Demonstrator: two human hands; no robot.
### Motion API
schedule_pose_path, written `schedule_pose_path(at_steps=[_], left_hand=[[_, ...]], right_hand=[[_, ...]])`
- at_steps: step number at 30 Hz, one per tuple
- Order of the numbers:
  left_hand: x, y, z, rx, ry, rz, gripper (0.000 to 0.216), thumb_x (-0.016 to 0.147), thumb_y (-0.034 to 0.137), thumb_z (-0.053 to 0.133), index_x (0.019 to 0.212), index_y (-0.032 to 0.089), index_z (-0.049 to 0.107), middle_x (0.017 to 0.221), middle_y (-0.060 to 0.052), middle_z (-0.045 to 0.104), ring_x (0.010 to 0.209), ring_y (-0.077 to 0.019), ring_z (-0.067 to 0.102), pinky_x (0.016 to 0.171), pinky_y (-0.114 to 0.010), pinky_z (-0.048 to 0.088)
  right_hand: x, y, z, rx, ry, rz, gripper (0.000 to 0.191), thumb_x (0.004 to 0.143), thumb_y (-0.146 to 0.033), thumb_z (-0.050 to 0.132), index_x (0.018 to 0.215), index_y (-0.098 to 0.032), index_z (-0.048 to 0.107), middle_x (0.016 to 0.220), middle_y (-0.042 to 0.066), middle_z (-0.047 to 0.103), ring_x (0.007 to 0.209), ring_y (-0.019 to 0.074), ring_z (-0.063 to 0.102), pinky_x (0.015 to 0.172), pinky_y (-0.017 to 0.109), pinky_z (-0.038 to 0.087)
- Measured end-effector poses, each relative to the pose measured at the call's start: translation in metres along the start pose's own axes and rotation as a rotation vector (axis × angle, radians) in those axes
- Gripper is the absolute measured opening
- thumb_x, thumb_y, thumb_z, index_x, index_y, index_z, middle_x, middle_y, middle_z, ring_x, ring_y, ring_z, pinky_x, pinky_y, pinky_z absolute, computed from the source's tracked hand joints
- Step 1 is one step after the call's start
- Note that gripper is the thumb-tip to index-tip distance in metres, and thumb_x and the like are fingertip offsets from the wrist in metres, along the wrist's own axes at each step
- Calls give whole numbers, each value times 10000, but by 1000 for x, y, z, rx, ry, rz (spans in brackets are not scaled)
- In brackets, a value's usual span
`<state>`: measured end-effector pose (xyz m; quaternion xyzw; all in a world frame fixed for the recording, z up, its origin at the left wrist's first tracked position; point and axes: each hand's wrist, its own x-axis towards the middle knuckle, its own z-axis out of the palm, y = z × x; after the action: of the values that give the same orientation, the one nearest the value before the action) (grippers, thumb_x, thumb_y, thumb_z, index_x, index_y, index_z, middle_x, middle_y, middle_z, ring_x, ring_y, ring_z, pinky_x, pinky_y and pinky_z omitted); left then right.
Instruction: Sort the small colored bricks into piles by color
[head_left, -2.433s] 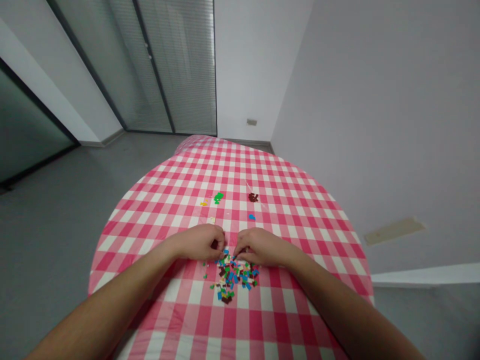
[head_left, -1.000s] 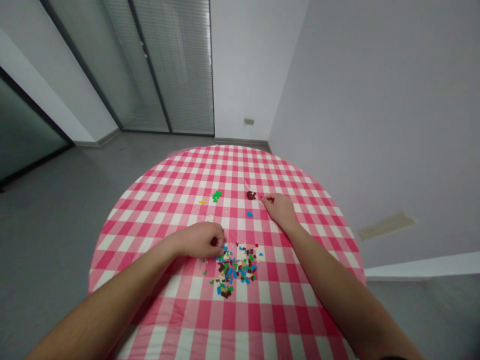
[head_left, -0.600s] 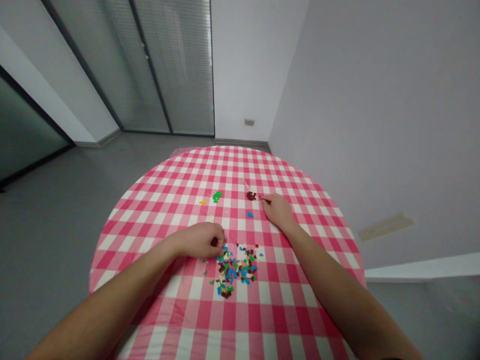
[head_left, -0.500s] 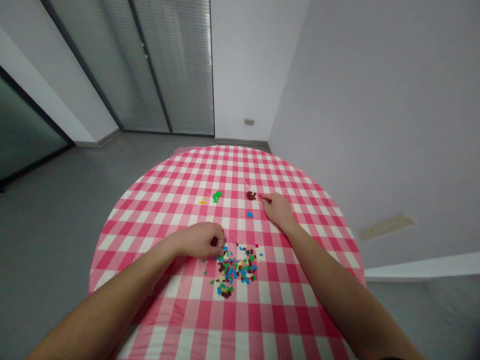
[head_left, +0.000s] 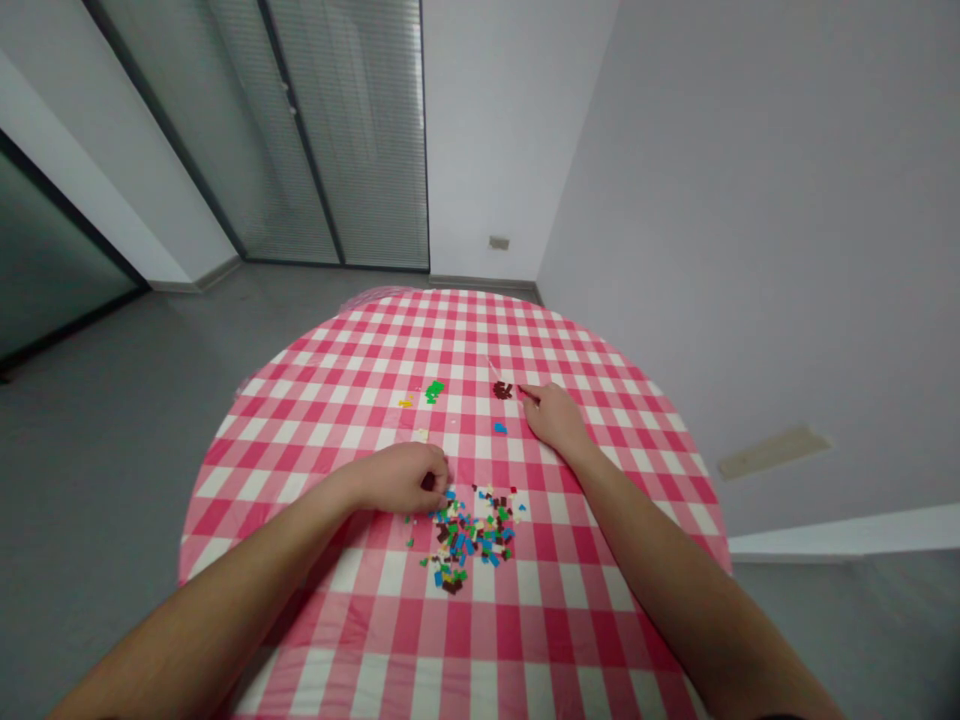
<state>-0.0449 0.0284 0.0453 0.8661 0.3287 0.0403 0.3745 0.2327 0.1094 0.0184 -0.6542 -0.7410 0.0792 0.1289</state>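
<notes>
On the red-and-white checked tablecloth (head_left: 540, 630) lies a loose pile of small mixed-colour toy bricks (head_left: 469, 535). At its far left edge rests my left hand (head_left: 405, 478), fingers curled closed; whatever they hold is hidden. Farther off, my right hand (head_left: 553, 412) lies just right of a small cluster of brown bricks (head_left: 502, 390). Its index finger is stretched out toward the cluster, apart from the thumb, with a tiny dark piece at the fingertip. Some blue bricks (head_left: 500, 428) sit left of that hand, on the near side of the brown cluster.
A green brick group (head_left: 434, 391) and a few yellow bricks (head_left: 406, 403) lie left of the brown ones. Some whitish pieces (head_left: 423, 435) are just beyond my left hand. The round table stands near a wall (head_left: 750, 250) on the right and glass panels (head_left: 360, 150) behind.
My right index finger has straightened at the dark piece beside the brown cluster, away from the thumb. My left hand has hardly moved.
</notes>
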Motion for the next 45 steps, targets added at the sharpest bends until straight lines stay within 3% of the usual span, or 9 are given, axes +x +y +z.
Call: schedule_pose_path(at_steps=[13, 19, 24, 28, 31, 33, 38, 45], left_hand=[[-1, -2, 0, -15, -6, 0, 121, 745, 115, 610, 640, 165, 573, 748, -9, 606, 642, -124, 533, 636, -268, 406], [-4, -3, -3, -66, -34, -13, 125, 712, 150, 752, 773, 171, 646, 837, -11, 611, 717, -140, 557, 661, -265, 423], [-4, -6, -3, -70, -44, -5, 175, 694, 130, 771, 806, 179, 647, 851, -5, 589, 746, -147, 562, 676, -266, 431], [-3, -6, -2, -94, -49, -9, 152, 702, 134, 754, 802, 181, 650, 841, 1, 580, 739, -141, 559, 676, -261, 430], [-3, -5, -3, -102, -45, -9, 137, 701, 131, 739, 796, 177, 652, 833, 3, 575, 724, -135, 552, 665, -253, 424], [-3, -5, -3, -99, -41, -10, 140, 697, 126, 738, 796, 176, 653, 832, 3, 575, 722, -133, 550, 662, -252, 422], [-3, -5, -3, -82, -41, -7, 149, 688, 106, 743, 787, 172, 653, 830, 3, 585, 725, -135, 556, 665, -254, 425], [-3, -7, -3, -65, -39, 6, 160, 685, 183, 776, 798, 173, 664, 831, -1, 591, 711, -138, 549, 636, -248, 413]], right_hand=[[-2, 1, 2, 10, 8, -25, 436, 956, -195, 432, 1311, -259, 676, 1066, 132, 672, 912, 250, 643, 738, 307, 445], [-2, 0, 1, 1, -3, -48, 453, 959, -190, 430, 1351, -270, 643, 1060, 135, 665, 913, 260, 641, 753, 319, 444], [-7, -5, -2, 70, 74, -63, 379, 955, -248, 490, 1278, -209, 683, 1041, 122, 688, 895, 238, 638, 768, 320, 458], [-24, -23, -9, 87, 104, -339, 245, 938, -272, 557, 1036, -185, 764, 956, 107, 711, 928, 233, 620, 837, 344, 453], [-42, -41, -13, 148, -82, -620, 174, 898, -218, 600, 932, -206, 771, 881, 67, 733, 873, 207, 624, 807, 327, 448], [-52, -50, -15, 169, -209, -730, 149, 886, -220, 626, 887, -205, 775, 836, 56, 733, 813, 189, 625, 763, 308, 440], [-62, -59, -19, 149, -346, -804, 93, 831, -244, 710, 849, -185, 781, 806, 59, 731, 759, 184, 622, 716, 295, 421], [-66, -65, -11, 154, -309, -852, 152, 767, -130, 615, 660, -189, 705, 674, 26, 664, 649, 156, 560, 668, 284, 392]])
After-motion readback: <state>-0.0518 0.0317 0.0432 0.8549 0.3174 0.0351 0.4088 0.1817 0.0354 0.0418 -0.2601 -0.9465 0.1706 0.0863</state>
